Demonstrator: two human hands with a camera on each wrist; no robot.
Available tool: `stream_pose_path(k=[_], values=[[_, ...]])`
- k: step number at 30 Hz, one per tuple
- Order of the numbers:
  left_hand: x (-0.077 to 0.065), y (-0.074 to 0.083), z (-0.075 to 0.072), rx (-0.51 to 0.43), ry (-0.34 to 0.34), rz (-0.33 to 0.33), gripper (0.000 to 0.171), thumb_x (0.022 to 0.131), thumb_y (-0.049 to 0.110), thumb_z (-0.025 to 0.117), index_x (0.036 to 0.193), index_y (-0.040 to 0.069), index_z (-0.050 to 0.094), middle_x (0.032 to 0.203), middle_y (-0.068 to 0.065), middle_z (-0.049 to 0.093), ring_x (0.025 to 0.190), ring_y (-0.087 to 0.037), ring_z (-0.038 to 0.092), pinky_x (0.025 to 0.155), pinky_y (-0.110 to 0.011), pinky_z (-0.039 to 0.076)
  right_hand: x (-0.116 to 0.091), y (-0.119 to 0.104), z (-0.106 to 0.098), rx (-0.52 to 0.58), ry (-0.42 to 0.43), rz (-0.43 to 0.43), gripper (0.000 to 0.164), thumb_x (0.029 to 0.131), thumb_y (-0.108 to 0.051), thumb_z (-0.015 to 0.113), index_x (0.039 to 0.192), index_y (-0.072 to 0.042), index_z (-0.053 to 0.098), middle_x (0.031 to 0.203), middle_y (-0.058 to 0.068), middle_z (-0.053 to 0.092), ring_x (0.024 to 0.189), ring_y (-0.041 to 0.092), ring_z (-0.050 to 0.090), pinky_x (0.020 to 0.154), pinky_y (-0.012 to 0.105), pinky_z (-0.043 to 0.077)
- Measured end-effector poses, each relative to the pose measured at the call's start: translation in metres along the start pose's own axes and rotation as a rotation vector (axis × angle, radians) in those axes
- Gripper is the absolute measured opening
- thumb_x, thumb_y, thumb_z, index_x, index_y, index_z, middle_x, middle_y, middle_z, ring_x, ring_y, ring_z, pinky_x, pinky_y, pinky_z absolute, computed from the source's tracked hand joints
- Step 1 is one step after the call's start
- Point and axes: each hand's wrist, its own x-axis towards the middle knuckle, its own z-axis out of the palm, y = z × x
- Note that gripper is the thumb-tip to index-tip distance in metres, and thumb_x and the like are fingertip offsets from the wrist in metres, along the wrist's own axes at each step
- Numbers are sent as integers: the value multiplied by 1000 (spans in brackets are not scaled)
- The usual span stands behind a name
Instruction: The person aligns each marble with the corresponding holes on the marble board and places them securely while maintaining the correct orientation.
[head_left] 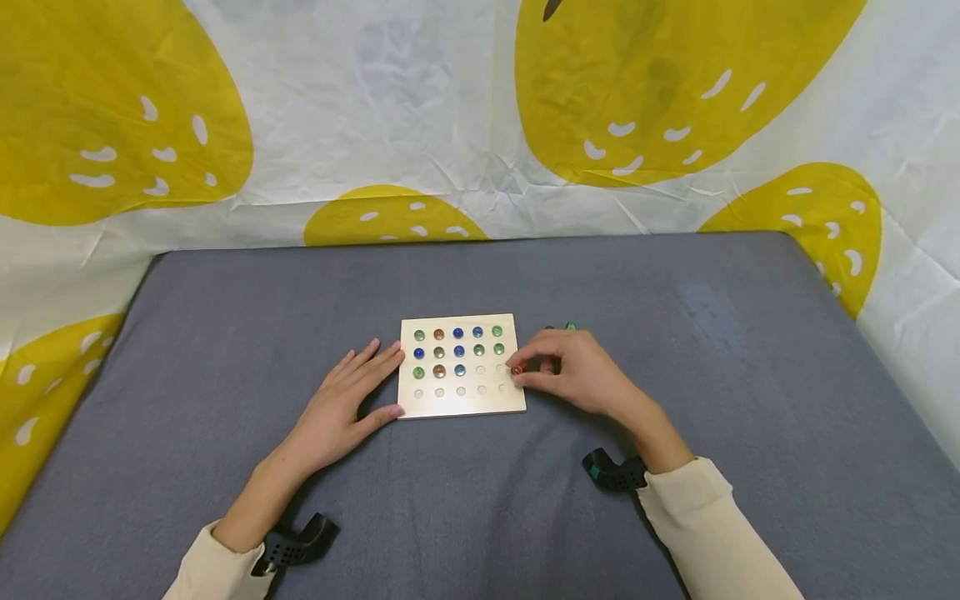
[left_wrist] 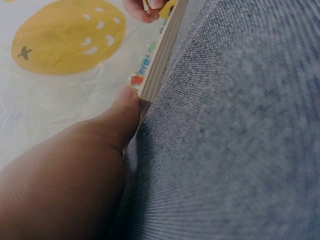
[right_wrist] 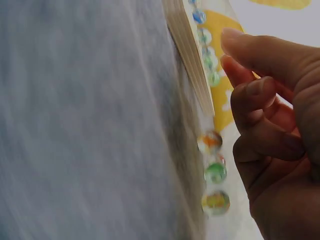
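Observation:
A pale wooden board (head_left: 456,406) with rows of round hollows lies flat on the table. Green, blue and brown-orange glass marbles (head_left: 459,351) sit in its far rows, while the front row shows bare hollows. My left hand (head_left: 335,412) rests with spread, straight fingers at the board's left edge; its thumb touches the near left corner, as the left wrist view also shows. Over the board's right edge, my right hand (head_left: 572,372) pinches a reddish marble (head_left: 517,370) between thumb and index finger. The right wrist view hides that marble behind the fingers.
Loose marbles, including an orange one (right_wrist: 210,141), a green one (right_wrist: 215,172) and a yellow one (right_wrist: 216,202), lie beyond the right hand. Grey cloth (head_left: 300,300) covers the table. Behind it hangs a white curtain (head_left: 375,108) with yellow fruit shapes.

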Motion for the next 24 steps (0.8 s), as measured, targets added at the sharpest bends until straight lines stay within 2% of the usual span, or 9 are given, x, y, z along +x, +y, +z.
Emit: stream_pose_path(k=[7,11,17,24], values=[[-2,1,0,4,3,-4,71,89,35,68,149,14,37,152,-4,35,142,-30,22,115,-49,13,3,-6,12,41,28,-49,18,79,-14,81,96,-15,76,72,-9,57,58,9,48,51,24,42],[-3,2,0,10,4,-5,71,89,36,68,149,14,37,152,-4,35,142,-30,22,115,-49,13,4,-6,21,54,61,-47,18,78,-12,81,95,-14,76,70,-7,56,57,9,48,50,23,40],[-3,4,0,8,6,-9,71,89,35,68,149,14,37,152,-5,35,142,-30,22,115,-50,13,6,-7,35,44,124,-23,15,80,-15,80,93,-17,76,78,-10,61,57,6,49,50,23,42],[-4,6,1,4,6,-16,71,89,34,69,149,14,37,152,-4,35,142,-29,22,114,-50,13,6,-6,48,34,195,-67,14,80,-11,79,93,-16,76,82,-9,64,57,5,48,49,22,40]])
